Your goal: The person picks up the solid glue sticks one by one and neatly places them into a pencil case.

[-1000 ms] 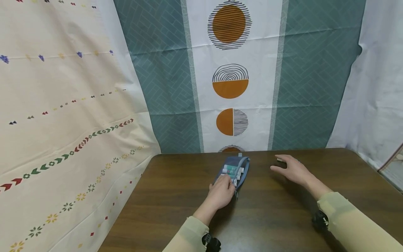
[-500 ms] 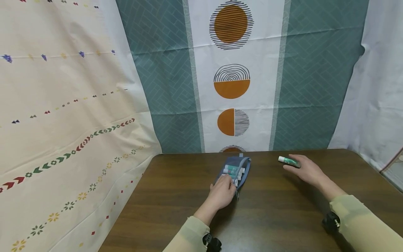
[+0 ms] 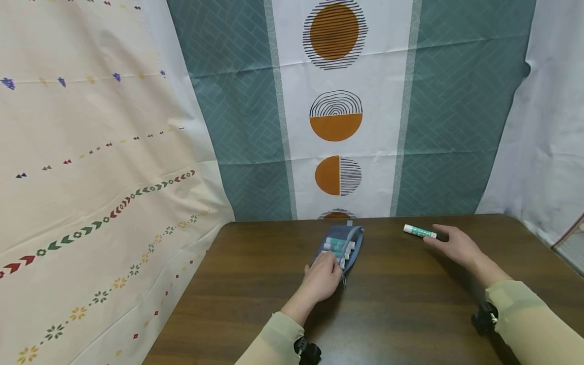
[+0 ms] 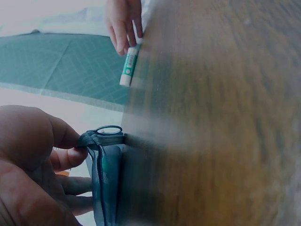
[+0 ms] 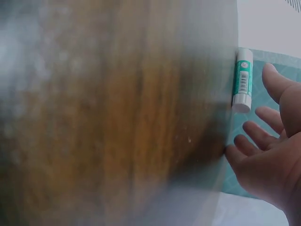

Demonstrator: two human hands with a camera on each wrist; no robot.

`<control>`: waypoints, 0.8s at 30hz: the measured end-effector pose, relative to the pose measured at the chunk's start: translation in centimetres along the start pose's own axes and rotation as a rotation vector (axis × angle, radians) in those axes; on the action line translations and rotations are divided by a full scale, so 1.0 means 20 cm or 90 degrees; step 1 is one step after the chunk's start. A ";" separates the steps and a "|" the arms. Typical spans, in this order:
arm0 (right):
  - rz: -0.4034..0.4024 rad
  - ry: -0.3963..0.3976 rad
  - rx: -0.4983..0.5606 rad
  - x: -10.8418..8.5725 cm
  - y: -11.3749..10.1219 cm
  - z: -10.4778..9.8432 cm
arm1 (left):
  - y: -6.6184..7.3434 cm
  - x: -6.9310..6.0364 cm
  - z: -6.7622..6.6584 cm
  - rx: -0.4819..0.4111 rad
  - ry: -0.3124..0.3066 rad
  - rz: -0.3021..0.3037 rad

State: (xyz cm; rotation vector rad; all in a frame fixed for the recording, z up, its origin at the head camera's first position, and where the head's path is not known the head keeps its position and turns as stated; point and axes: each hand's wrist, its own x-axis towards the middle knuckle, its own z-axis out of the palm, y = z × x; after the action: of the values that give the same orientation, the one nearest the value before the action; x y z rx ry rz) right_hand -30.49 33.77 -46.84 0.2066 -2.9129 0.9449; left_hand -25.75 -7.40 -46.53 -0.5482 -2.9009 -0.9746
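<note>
A blue zippered pouch [image 3: 353,253] lies toward the back of the table, with several white and green glue sticks [image 3: 336,243] showing inside it. My left hand [image 3: 321,278] pinches the pouch's near corner between thumb and finger; the left wrist view shows the pinch at the pouch's edge [image 4: 101,139]. One glue stick [image 3: 420,231], white with a green label, lies on its side on the table to the right. Just right of it, my right hand [image 3: 458,248] has its fingers apart and holds nothing. In the right wrist view a gap separates the fingers from the glue stick [image 5: 243,80].
The brown wooden table [image 3: 388,314] ends at a back edge close behind the pouch and the loose glue stick. A teal and white patterned cloth [image 3: 337,167] hangs behind it. At the left hangs a cream cloth [image 3: 114,228] with small motifs.
My right hand has let go of the glue stick, which now lies on the table, and has drawn back to the right. My left hand has kept its pinch on the pouch.
</note>
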 end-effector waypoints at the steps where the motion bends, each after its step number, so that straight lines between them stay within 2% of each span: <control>1: 0.002 -0.002 0.002 0.00 0.01 0.00 | 0.00 0.00 0.00 0.001 0.000 0.000; 18: 0.027 -0.054 0.027 0.02 0.06 -0.02 | 0.00 0.00 0.01 0.001 0.001 0.002; 24: 0.027 -0.044 0.013 0.04 0.07 -0.02 | 0.00 0.00 0.01 0.011 -0.001 -0.002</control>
State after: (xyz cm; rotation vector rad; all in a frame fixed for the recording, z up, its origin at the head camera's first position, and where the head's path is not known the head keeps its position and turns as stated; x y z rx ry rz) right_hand -31.48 35.04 -47.32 0.1838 -2.9832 0.9925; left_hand -25.69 -7.37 -46.68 -0.5425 -2.9097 -0.9492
